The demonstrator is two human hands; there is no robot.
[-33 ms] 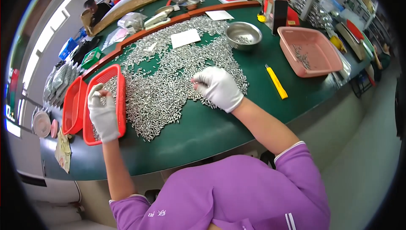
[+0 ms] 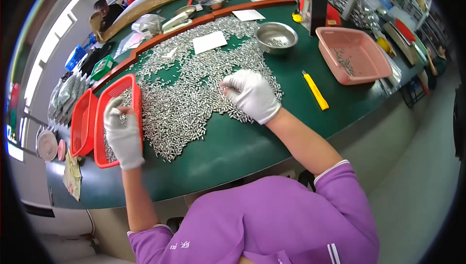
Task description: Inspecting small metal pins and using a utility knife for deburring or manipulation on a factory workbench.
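Many small silvery metal pins [image 2: 179, 118] lie spread in a wide heap across the green table. My right hand [image 2: 253, 96], in a white glove with bare fingertips showing, hovers at the heap's right part. Its fingers are curled together, and whatever they hold is hidden. At the left, over a red plastic basket [image 2: 138, 113] with more pins inside, is my left hand [image 2: 123, 135], gloved likewise. Its thumb and forefinger curl toward each other; I cannot make out anything between them.
A second red basket [image 2: 83, 125] stands at the far left. Right of the heap are a steel bowl [image 2: 291, 40], a yellow cutter knife [image 2: 315, 90] and a pink tub [image 2: 369, 72], the bowl and tub holding some pins. White cards [image 2: 209, 43] lie on the heap; a brown wooden strip [image 2: 194, 22] borders it behind.
My left hand has shifted a little to the right over the red basket, its finger gap narrower. My right hand has moved slightly right over the heap. The whole view has tilted a little.
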